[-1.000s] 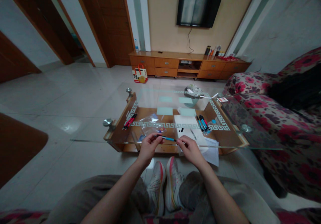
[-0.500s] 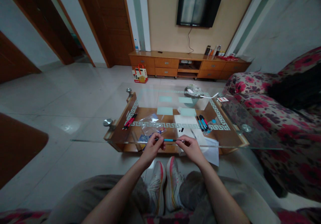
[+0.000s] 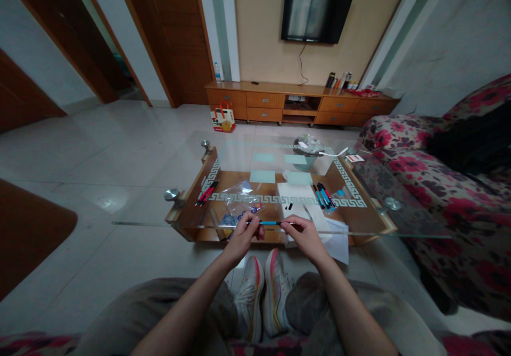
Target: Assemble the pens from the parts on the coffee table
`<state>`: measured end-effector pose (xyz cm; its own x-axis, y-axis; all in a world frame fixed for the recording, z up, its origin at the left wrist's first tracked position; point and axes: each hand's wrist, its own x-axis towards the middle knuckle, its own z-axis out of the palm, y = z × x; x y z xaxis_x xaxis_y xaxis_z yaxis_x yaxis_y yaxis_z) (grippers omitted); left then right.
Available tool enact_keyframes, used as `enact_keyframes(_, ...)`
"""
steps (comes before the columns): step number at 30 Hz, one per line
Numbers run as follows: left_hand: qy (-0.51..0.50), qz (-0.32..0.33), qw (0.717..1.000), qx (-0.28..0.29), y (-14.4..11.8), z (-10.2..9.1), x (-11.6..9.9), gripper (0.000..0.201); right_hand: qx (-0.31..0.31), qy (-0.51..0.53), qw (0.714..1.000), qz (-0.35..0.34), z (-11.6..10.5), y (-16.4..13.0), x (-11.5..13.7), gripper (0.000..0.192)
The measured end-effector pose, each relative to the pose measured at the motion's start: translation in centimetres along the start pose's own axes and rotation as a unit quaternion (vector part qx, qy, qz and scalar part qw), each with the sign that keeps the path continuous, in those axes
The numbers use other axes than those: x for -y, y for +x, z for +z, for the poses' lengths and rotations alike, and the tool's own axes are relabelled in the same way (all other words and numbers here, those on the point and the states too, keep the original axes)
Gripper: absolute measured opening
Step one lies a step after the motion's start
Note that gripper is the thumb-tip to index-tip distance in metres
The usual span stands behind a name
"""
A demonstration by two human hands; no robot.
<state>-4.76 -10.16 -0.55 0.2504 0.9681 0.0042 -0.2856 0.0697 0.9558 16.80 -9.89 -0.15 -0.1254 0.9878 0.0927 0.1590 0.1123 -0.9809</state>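
A blue pen with black ends [image 3: 270, 223] lies level between my hands, over the near edge of the glass table. My left hand [image 3: 246, 232] is closed on its left end. Thumb and fingers of my right hand [image 3: 302, 233] pinch its black right end. Just beyond, two small black pieces [image 3: 290, 206] and a thin pen-like piece [image 3: 307, 212] rest by the white paper [image 3: 295, 192]. Several blue, black and red pens [image 3: 324, 196] lie to the right. On the left is a bunch of red and black pens [image 3: 206, 193].
Clear plastic bags [image 3: 241, 199] lie on the glass table [image 3: 239, 154] left of the paper. A basket with crumpled bags [image 3: 307, 156] is toward the far side. A flowered sofa [image 3: 451, 185] stands at right, and a TV cabinet [image 3: 265, 100] is along the wall.
Both hands keep hold of the pen, and their position has barely shifted. My right fingertips sit very slightly differently on its end. Nothing else has visibly moved.
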Motion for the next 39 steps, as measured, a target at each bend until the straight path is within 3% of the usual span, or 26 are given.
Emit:
enact_keyframes(8, -0.024, -0.004, 1.0, 0.002, -0.1, 0.1, 0.1, 0.032, 0.008, 0.014, 1.0, 0.006, 0.1, -0.1, 0.0, 0.027)
enact_keyframes(16, 0.078, -0.013, 0.996, -0.029, 0.3, 0.0, -0.2, 0.031, -0.038, 0.046, 0.998, 0.026, -0.2, 0.2, -0.7, 0.029)
enact_keyframes(18, 0.081, -0.029, 0.996, -0.005, 0.3, -0.1, 0.1, 0.031, -0.049, 0.052, 0.997, 0.027, -0.2, 0.3, -0.8, 0.029)
enact_keyframes(23, 0.106, -0.083, 0.983, 0.126, 0.0, 0.1, 0.6, 0.034, -0.045, 0.055, 0.997, 0.006, 0.0, 0.3, -0.6, 0.031)
enact_keyframes(27, 0.157, -0.084, 0.964, 0.197, -0.2, 0.2, 0.6, 0.034, -0.031, 0.071, 0.997, 0.03, 0.2, 0.1, -0.1, 0.031)
enact_keyframes(35, 0.191, -0.074, 0.963, 0.176, -0.2, -0.2, 1.5, 0.034, -0.011, 0.049, 0.999, 0.02, 0.4, 0.0, -0.4, 0.029)
enact_keyframes(39, 0.186, -0.077, 0.965, 0.167, -0.1, -0.2, 1.7, 0.035, -0.038, -0.006, 0.999, 0.009, 0.0, 0.3, -1.2, 0.03)
